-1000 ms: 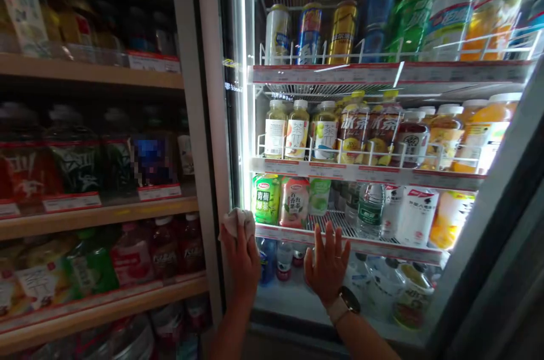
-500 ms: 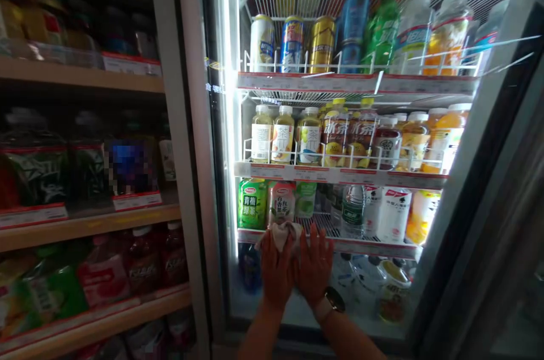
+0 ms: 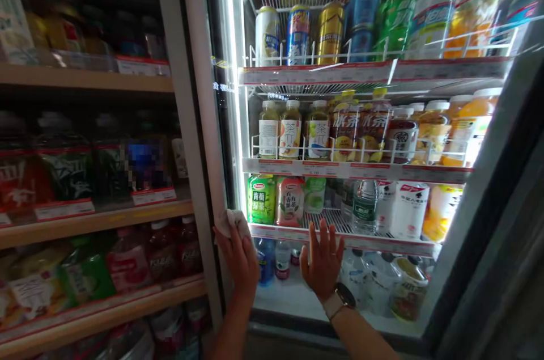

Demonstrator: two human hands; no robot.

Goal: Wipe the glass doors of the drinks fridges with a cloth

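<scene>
My left hand (image 3: 238,261) presses a pale, crumpled cloth (image 3: 233,221) against the left edge of the fridge's glass door (image 3: 293,308), close by the lit strip. Its fingers lie over the cloth's lower part. To its right, my right hand (image 3: 322,262) is raised with fingers stretched out and nothing in it. That palm faces the glass; whether it touches cannot be made out. A watch (image 3: 343,295) is on my right wrist. Behind the glass, near the hands, stand a green tea bottle (image 3: 260,201) and a reddish tea bottle (image 3: 290,203).
Wire shelves behind the glass hold several cans and bottles, among them a gold can (image 3: 330,34) and a green bottle (image 3: 398,11). To the left, past a grey upright post (image 3: 187,99), wooden shelves (image 3: 97,221) carry more bottled drinks. A dark door frame (image 3: 480,178) slants down on the right.
My left hand has slid left with the cloth, from the middle of the glass to its left edge. The hands have moved apart. The right hand shifted slightly in view.
</scene>
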